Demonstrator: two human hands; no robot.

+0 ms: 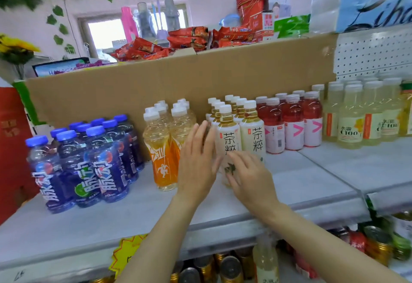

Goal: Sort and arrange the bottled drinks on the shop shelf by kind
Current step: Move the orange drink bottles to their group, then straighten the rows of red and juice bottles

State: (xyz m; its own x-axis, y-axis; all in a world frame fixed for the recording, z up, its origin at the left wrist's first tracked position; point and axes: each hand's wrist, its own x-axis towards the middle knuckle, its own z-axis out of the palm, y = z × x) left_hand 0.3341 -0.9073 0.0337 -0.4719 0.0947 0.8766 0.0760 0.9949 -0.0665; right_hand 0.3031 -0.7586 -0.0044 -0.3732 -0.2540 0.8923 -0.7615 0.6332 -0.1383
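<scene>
On the grey shelf [301,178] the bottled drinks stand in groups. From left to right they are blue-capped dark blue bottles [89,160], orange-labelled yellow bottles [162,148], white-labelled tea bottles [252,131], red drinks [292,124] and pale yellow drinks [352,122]. The front tea bottle [227,133] stands upright on the shelf between my hands. My left hand [197,164] lies flat against its left side, fingers straight. My right hand [249,175] rests with spread fingers over its lower front and hides its base. Neither hand wraps around it.
A tall cardboard sheet [156,86] backs the shelf, with red snack packs [189,39] piled above it. Below the shelf edge sit several cans [229,269] and one pale yellow bottle [265,260]. A red box [11,148] stands at the far left.
</scene>
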